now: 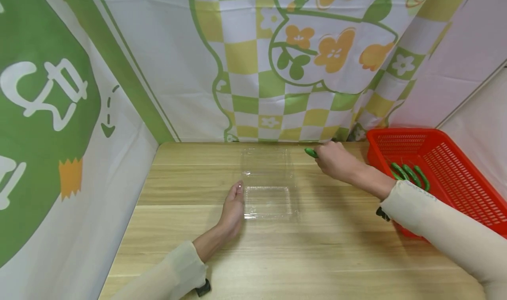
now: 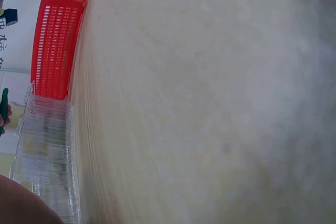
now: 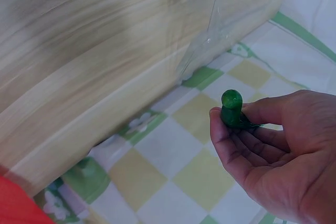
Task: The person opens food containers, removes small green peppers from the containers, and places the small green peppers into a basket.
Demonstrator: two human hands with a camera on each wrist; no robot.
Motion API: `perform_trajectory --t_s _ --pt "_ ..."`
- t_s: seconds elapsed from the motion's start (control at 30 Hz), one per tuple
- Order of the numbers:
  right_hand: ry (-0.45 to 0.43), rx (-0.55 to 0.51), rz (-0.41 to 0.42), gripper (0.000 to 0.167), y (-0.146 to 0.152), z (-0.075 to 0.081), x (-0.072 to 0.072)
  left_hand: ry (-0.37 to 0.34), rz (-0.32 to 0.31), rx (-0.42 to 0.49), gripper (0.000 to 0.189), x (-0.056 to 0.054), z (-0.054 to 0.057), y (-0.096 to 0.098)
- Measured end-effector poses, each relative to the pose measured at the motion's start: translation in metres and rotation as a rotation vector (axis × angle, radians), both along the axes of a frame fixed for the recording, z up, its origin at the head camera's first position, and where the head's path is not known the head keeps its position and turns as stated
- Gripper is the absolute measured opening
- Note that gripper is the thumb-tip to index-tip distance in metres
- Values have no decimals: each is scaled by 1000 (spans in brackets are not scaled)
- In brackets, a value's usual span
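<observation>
My right hand (image 1: 336, 160) pinches a green chili pepper (image 1: 310, 153) between thumb and fingers, held up above the back of the table. In the right wrist view the pepper (image 3: 231, 109) points its rounded end toward the camera. A clear plastic clamshell box (image 1: 270, 201) lies unfolded on the table, its lid (image 1: 265, 161) toward the back. Against the box's left side rests my left hand (image 1: 231, 209), fingers extended along the edge. Several more green chili peppers (image 1: 409, 173) lie in a red basket (image 1: 467, 172) at the right, partly hidden by my right sleeve.
The wooden table (image 1: 328, 256) runs back to a patterned curtain (image 1: 245, 71). White and green cloth (image 1: 119, 159) borders the left side. The basket's slotted wall (image 2: 55, 51) rises behind the box in the left wrist view.
</observation>
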State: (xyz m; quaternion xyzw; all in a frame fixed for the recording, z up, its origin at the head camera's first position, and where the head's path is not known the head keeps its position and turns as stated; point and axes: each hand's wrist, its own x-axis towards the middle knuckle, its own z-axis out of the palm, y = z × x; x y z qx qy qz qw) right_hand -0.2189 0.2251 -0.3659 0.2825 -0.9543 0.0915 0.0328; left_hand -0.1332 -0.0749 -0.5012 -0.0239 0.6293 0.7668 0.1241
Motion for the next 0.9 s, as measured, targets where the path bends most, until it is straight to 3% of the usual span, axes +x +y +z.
perform_trajectory --t_s 0.17,0.43,0.9 --pt "4 4 -27 35 14 6 2 -1 -9 1 57 1 0 0" --pt "-31 15 -77 26 38 11 2 -4 2 -4 56 0 0 1" --pt "4 35 -157 26 82 20 0 -5 7 -15 57 -1 0 1"
